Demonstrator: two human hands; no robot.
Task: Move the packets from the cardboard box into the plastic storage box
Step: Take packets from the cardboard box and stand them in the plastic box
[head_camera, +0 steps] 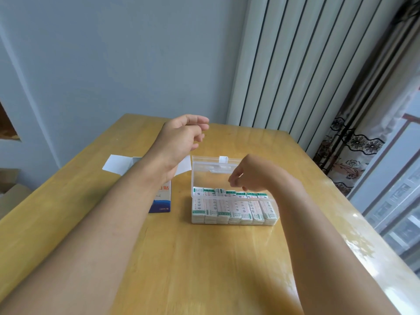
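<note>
The clear plastic storage box (270, 220) sits mid-table with its lid (209, 176) standing open at the back. Rows of white-and-green packets (227, 210) fill it. To its left stands the white-and-blue cardboard box (162, 202), top flaps open, its inside hidden by my left forearm. My left hand (181, 135) hovers above and behind the cardboard box, fingers loosely curled and holding nothing. My right hand (247, 176) hangs over the back row of packets in front of the lid, fingers curled downward, and I see nothing in them.
The wooden table (204, 269) has a wall behind it, and a white radiator (295, 64) stands at the back right. A patterned curtain (354, 144) and a window run along the right edge. Cardboard boxes (9, 192) lie past the table's left edge.
</note>
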